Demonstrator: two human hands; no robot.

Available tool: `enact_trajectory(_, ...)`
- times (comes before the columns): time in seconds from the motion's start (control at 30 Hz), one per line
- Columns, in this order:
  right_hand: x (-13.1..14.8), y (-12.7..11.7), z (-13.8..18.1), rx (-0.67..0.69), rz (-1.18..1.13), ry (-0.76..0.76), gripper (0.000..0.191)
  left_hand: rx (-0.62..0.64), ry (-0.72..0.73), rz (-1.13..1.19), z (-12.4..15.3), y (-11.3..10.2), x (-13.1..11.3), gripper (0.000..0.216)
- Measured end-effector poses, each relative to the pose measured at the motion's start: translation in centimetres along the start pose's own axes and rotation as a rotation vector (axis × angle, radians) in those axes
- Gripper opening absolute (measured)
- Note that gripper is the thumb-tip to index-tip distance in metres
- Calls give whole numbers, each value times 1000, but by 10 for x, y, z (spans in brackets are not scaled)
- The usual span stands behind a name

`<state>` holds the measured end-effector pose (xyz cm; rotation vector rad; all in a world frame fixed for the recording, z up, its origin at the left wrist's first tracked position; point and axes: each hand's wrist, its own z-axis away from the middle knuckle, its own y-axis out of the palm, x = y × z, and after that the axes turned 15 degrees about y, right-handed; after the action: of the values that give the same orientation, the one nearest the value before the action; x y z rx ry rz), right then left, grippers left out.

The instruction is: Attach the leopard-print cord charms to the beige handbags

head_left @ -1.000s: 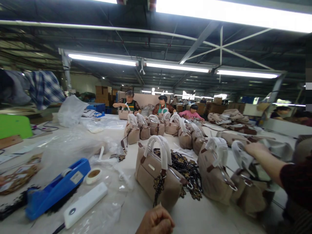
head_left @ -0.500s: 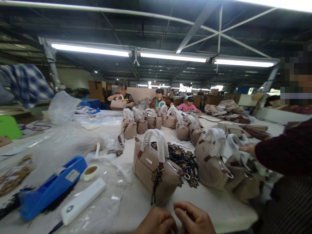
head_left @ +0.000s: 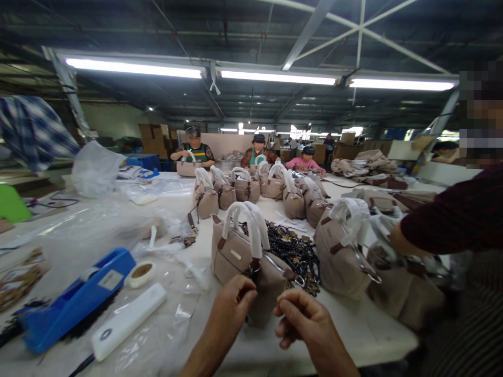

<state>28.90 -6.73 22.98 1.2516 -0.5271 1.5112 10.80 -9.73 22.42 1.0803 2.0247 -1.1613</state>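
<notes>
A beige handbag [head_left: 236, 259] with white-wrapped handles stands on the white table [head_left: 353, 330] right in front of me. My left hand [head_left: 231, 309] is raised against its front, fingers curled and pinched at the dark patterned tassel hanging from the handle ring. My right hand [head_left: 302, 317] sits just right of it, fingers pinched together, close to the bag's lower corner; what it pinches is too small to make out. A heap of dark patterned tassels [head_left: 294, 248] lies behind the bag.
A co-worker's dark sleeve [head_left: 444, 220] reaches into beige bags [head_left: 341, 251] at right. More bags [head_left: 243, 188] line the table toward three seated people. A blue tape dispenser [head_left: 74, 298], tape roll [head_left: 140, 272], white flat device [head_left: 126, 320] and clear plastic bags [head_left: 98, 225] lie at left.
Both my hands have risen from the bottom edge up to the front of the nearest bag. The view has tilted down a little. The co-worker's arm has reached further into the bags at right.
</notes>
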Motion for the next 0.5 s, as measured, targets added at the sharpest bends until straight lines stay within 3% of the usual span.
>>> enact_trajectory(0.1, 23, 7, 0, -6, 14, -48, 48, -157, 119, -244, -21, -6, 2, 24)
enact_trajectory(0.23, 42, 15, -4, -22, 57, -112, 44, -115, 132, -388, -39, 2, 2, 27)
enact_trajectory(0.4, 42, 23, -15, -95, 227, -341, 32, -123, 71, -247, -42, 8, 7, 24)
enact_trajectory(0.5, 36, 25, -21, -160, 365, -349, 21, -146, 4, -95, -36, 4, 6, 25)
